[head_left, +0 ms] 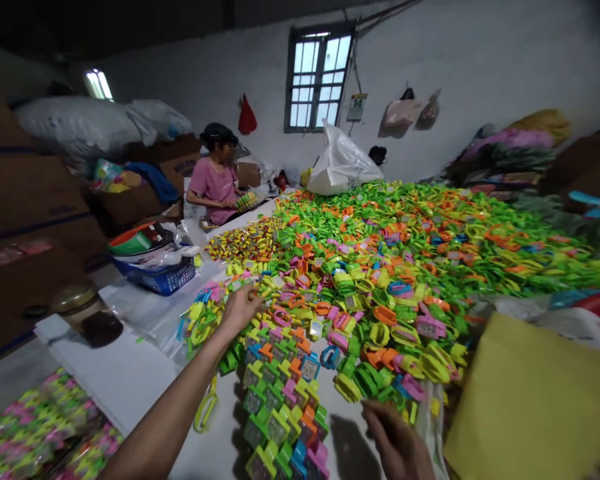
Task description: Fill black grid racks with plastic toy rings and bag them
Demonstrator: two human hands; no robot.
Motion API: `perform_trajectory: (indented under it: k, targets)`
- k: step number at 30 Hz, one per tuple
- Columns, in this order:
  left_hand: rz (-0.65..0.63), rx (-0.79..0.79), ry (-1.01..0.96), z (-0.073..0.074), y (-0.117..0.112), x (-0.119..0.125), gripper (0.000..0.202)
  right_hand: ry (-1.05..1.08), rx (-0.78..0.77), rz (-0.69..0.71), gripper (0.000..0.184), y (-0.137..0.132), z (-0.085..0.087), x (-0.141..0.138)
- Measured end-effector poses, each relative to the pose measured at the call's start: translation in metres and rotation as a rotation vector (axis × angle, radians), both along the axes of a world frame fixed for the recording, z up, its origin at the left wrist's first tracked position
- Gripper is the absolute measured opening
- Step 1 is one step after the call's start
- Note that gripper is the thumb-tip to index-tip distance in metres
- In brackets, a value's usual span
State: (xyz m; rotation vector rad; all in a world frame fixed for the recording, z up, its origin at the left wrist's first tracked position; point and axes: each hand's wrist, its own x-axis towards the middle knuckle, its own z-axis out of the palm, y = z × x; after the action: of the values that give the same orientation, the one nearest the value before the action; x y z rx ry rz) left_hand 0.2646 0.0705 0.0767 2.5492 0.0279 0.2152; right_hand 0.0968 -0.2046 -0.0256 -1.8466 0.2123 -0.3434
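Note:
My left hand reaches over the near left side of a heap of colourful plastic toy watches. Its fingers are curled together at the tips, and what they may hold is too small to make out. Below it, toy watches stand packed in neat slanting rows on the white table, their square faces showing. My right hand, somewhat blurred, hovers right of these rows at the heap's near edge. Its fingers stretch forward, with nothing visible in them. A single yellow-green watch lies left of the rows.
Small red-and-yellow pieces form a pile farther back. A blue basket and a jar of dark liquid stand left. Yellow board lies right. Another person sits at the far left side. Packed watches lie lower left.

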Motion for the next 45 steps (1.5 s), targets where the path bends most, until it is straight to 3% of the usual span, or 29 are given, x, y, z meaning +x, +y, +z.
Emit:
perform_trajectory:
  k: [4,7,10,13,16,18,20,25,31,35,39,45]
  targets:
    - [-0.325,-0.228,-0.242,0.008,-0.052,-0.076,0.026,-0.072,0.12,0.114,0.044,0.031,0.069,0.029]
    - [-0.592,-0.142,-0.374,0.01,-0.078,-0.122,0.026,-0.044,0.234,0.121,0.043,0.042,0.093,0.028]
    - [-0.723,-0.058,-0.444,0.018,-0.086,-0.13,0.037,-0.062,0.315,0.013,0.038,0.029,0.076,0.003]
    - [-0.932,0.095,-0.334,0.021,-0.089,-0.119,0.055,-0.006,0.309,0.021,0.031,0.019,0.036,-0.031]
    - [-1.15,0.353,-0.15,0.009,-0.092,-0.12,0.059,0.079,0.329,0.082,0.024,0.03,-0.004,-0.05]
    - [-1.179,0.446,-0.063,-0.003,-0.093,-0.127,0.054,0.09,0.341,0.072,0.022,0.042,-0.023,-0.05]
    - [-1.163,0.443,-0.028,-0.012,-0.091,-0.132,0.054,0.047,0.282,0.098,0.02,0.051,-0.033,-0.046]
    - [-1.131,0.339,-0.012,-0.016,-0.082,-0.136,0.063,-0.089,-0.071,0.207,0.007,0.057,-0.039,-0.043]
    - [-1.181,0.261,-0.043,-0.023,-0.08,-0.134,0.066,-0.007,-0.052,0.204,0.01,0.053,-0.042,-0.055]
    - [-1.179,0.242,-0.053,-0.026,-0.081,-0.135,0.064,-0.024,-0.252,0.219,0.013,0.051,-0.038,-0.06]
    - [-1.219,0.286,-0.012,-0.023,-0.081,-0.134,0.064,0.046,-0.441,0.277,0.018,0.054,-0.033,-0.056]
    - [-1.269,0.473,-0.033,-0.021,-0.084,-0.13,0.044,0.182,-0.513,0.316,0.027,0.063,-0.031,-0.044]
